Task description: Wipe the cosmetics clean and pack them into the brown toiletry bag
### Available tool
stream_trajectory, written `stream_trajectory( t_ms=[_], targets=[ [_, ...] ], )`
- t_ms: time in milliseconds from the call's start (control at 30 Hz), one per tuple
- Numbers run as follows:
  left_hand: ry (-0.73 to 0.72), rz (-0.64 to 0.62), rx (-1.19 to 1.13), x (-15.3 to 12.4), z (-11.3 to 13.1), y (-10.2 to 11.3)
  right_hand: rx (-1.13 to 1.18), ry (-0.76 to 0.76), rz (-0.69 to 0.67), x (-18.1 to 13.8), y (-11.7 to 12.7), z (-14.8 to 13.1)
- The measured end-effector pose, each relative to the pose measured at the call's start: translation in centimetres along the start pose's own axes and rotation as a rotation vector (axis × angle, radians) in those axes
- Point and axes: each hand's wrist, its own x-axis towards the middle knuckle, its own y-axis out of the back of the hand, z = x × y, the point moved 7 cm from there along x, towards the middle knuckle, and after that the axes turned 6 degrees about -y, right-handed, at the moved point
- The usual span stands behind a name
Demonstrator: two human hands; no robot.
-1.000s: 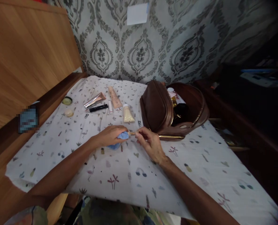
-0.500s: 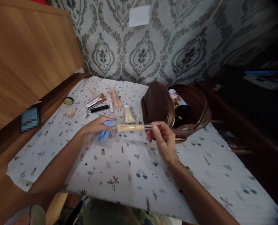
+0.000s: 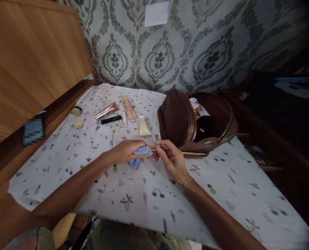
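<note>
My left hand is closed on a blue cloth, which wraps around one end of a slim cosmetic tube. The thumb and fingers of my right hand pinch the tube's other end. Only a short yellowish stretch of it shows between the hands. Just beyond them a small cream squeeze tube with a white cap lies on the patterned cloth cover. To the right of it, an open brown cosmetic bag holds several items, partly hidden inside.
Farther back lie a peach tube, a shiny rose-gold tube, a black pen-like stick and a small white stick. Two small round containers, one a green jar, sit at the left. A wooden panel borders the left side.
My left hand has moved right with the blue cloth, which now covers one end of the slim tube. My right hand has shifted slightly left and down, still holding the tube.
</note>
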Motion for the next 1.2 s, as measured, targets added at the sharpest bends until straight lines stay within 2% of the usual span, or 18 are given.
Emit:
stream_trajectory(
  t_ms=[200, 433, 567, 633, 700, 767, 833, 900, 1000, 1100, 1200],
  targets=[
    [0.097, -0.046, -0.144, -0.6, -3.2, 1.6, 0.044, 0.021, 0.123, 0.3, 1.9, -1.1],
    [-0.004, 0.056, 0.275, -0.5, -2.6, 1.7, 0.019, -0.072, 0.138, 0.7, 2.1, -0.1],
    [0.010, 0.067, 0.356, -0.9, -3.7, 1.9, -0.020, -0.072, 0.180, 0.8, 2.4, 0.1],
    [0.080, 0.130, 0.374, -1.3, -4.6, 2.9, -0.026, -0.053, 0.204, 0.8, 2.6, -0.1],
    [0.140, 0.253, 0.351, -1.8, -4.8, 4.3, -0.032, -0.047, 0.216, 0.7, 2.7, 0.0],
    [0.148, 0.368, 0.273, -2.0, -4.1, 5.1, -0.036, -0.057, 0.202, 0.7, 2.5, 0.2],
    [0.096, 0.396, 0.184, -1.7, -2.7, 4.8, -0.043, -0.061, 0.155, 0.6, 1.9, 0.6],
    [0.008, 0.330, 0.130, -1.1, -0.9, 3.6, -0.055, -0.048, 0.100, 0.5, 1.2, 0.7],
    [-0.071, 0.125, 0.076, -0.3, 0.4, 1.3, -0.061, -0.013, 0.056, 0.3, 0.6, 0.6],
    [-0.012, -0.031, -0.060, -0.2, -0.5, 0.5, -0.020, -0.020, 0.075, 0.3, 0.8, 0.6],
    [0.071, -0.067, -0.236, -0.5, -1.8, 0.9, 0.053, -0.048, 0.127, 0.4, 1.5, 0.7]
  ],
)
